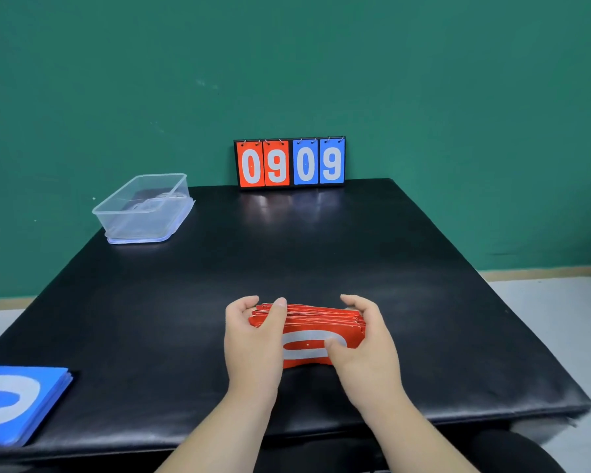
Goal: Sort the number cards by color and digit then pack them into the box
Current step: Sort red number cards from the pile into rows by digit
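Observation:
A stack of red number cards point(316, 322) stands on its long edge in the middle of the black table point(321, 250), a white zero facing me. My left hand point(253, 339) grips the stack's left end, thumb over the top. My right hand point(365, 339) grips the right end, thumb on the front card. A stack of blue number cards point(17, 401) with a white zero on top lies flat at the near left edge. The clear plastic box point(144, 208) sits open at the far left corner, resting on its lid.
A flip scoreboard point(290, 162) showing red 09 and blue 09 stands at the table's far edge against the green wall. A dark seat point(512, 448) shows below the near right edge.

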